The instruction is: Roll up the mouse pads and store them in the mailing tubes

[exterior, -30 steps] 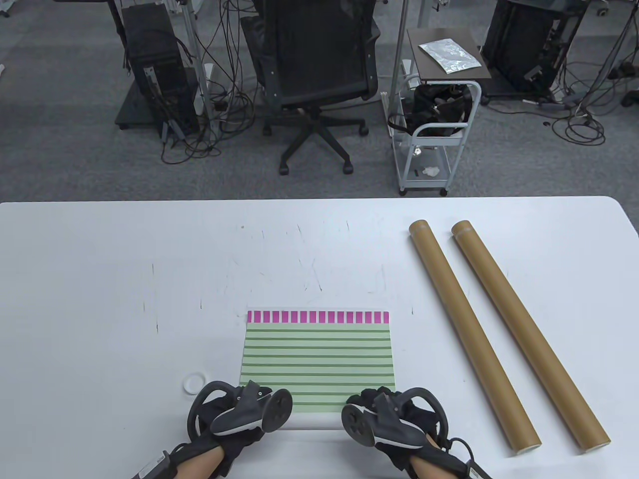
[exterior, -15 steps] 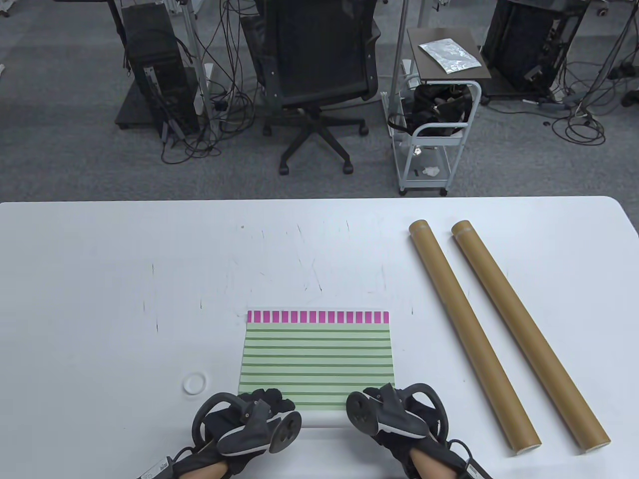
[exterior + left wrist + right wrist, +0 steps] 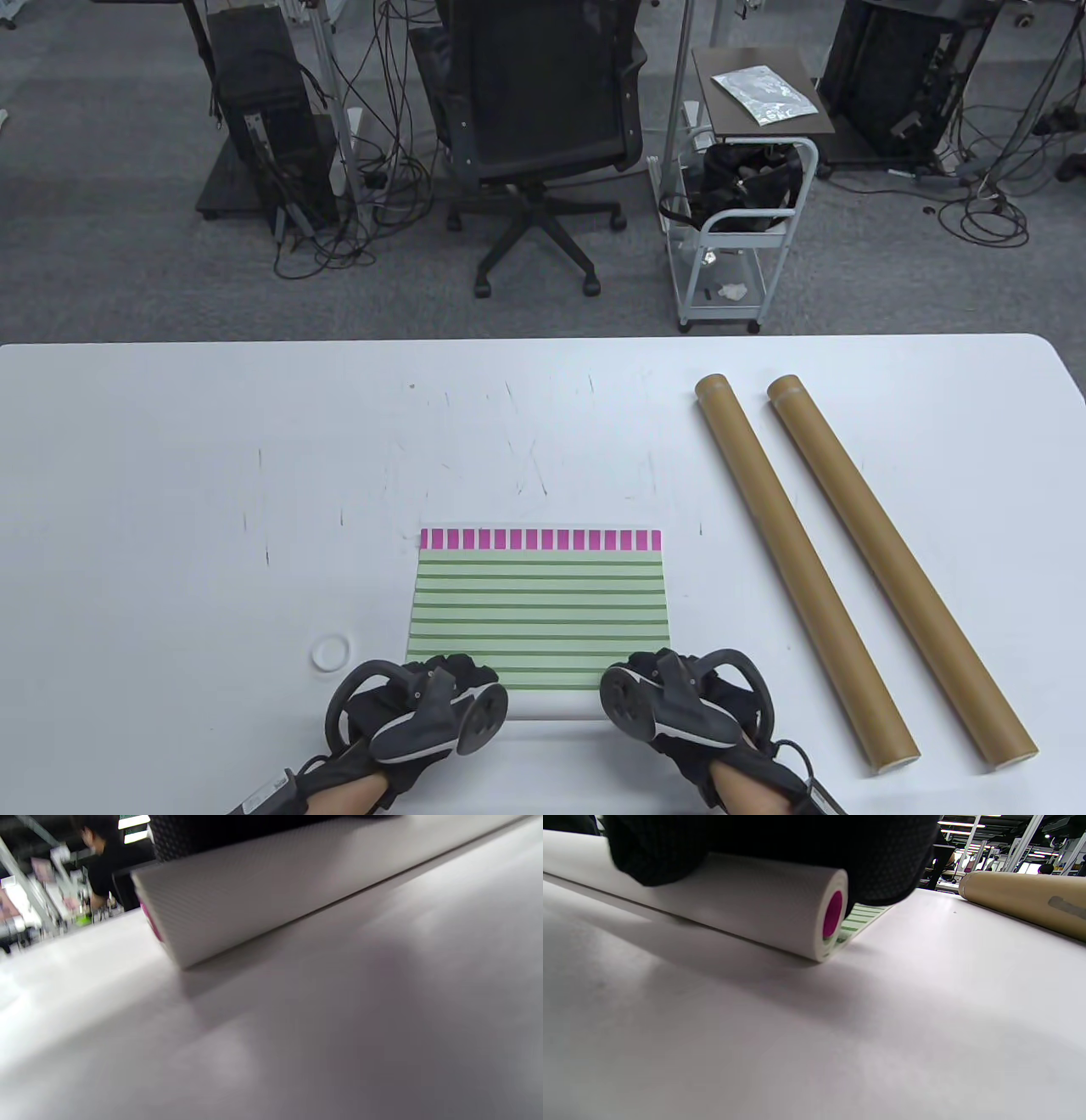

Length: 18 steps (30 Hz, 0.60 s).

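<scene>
A green-striped mouse pad (image 3: 538, 607) with a magenta far band lies flat at the table's front middle. Its near edge is rolled into a white roll (image 3: 551, 706). My left hand (image 3: 441, 679) rests on the roll's left end and my right hand (image 3: 657, 679) on its right end. The right wrist view shows the roll (image 3: 780, 912) from its end, magenta inside, under my gloved fingers (image 3: 874, 861). The left wrist view shows the roll's white back (image 3: 271, 895). Two brown mailing tubes (image 3: 802, 564) (image 3: 899, 569) lie side by side at the right.
A small white ring-shaped cap (image 3: 331, 653) lies on the white table (image 3: 212, 475) left of the pad. A tube (image 3: 1026, 906) shows at the right in the right wrist view. An office chair (image 3: 534, 127) and a cart (image 3: 738, 204) stand beyond the far edge.
Both hands first drew back toward me, then moved forward again with the roll; a little more of the pad's near end is rolled up. The tubes have not moved.
</scene>
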Tool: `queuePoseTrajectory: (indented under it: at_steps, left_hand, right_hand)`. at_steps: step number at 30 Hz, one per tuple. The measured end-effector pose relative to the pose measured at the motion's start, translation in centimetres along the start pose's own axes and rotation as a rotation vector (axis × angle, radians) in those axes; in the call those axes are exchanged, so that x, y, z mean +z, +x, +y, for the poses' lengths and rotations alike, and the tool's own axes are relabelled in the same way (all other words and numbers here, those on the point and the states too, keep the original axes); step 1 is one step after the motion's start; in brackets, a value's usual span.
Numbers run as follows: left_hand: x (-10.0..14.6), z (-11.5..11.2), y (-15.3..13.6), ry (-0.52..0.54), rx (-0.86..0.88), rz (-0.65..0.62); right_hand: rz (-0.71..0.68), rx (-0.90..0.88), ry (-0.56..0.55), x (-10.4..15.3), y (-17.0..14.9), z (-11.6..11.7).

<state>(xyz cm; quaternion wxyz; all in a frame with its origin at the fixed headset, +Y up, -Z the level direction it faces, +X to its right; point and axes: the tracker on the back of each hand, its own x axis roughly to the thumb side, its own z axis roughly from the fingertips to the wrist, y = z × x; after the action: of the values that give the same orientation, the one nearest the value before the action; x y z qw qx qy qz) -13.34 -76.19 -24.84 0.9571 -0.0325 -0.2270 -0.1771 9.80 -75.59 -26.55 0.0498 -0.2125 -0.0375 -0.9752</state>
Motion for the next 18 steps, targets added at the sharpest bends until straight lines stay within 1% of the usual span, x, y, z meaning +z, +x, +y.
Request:
queuePoseTrajectory:
  at_steps: [1,4,5,7,10,12,14,16,18]
  left_hand:
    - [0.1,0.1,0.1,0.001,-0.028,-0.005]
    - [0.0,0.3,0.0,-0.028,0.048,-0.027]
    - [0.1,0.5,0.0,-0.018,0.056,-0.028]
    - [0.3,0.8,0.0,0.002,0.032,-0.046]
    - [0.3,0.6,0.2,0.03,-0.031,-0.029]
    - [0.2,0.5,0.1,0.01,-0.003,-0.032]
    - [-0.1,0.2,-0.1,-0.017,0.019,-0.026]
    - [-0.4,0.0,-0.4,-0.027,0.032,-0.014]
    - [-0.5,0.0,-0.6,-0.035,0.066,-0.007]
  right_hand:
    - [0.002,0.0,0.01,0.0,-0.1,0.1]
    - [0.009,-0.002,0.031,-0.3,0.0,0.0]
    - [0.013,-0.004,0.036,-0.3,0.0,0.0]
    - [0.016,-0.004,0.039,-0.4,0.0,0.0]
    - [0.017,0.007,0.047,-0.4,0.2,-0.1]
    - [0.019,0.003,0.042,-0.2,0.0,-0.5]
    - [0.013,0.008,-0.007,0.0,-0.2,-1.0]
    - [0.007,0.01,0.006,0.0,0.1,-0.9]
    - [0.01,0.071,0.021,0.0,0.4,-0.5]
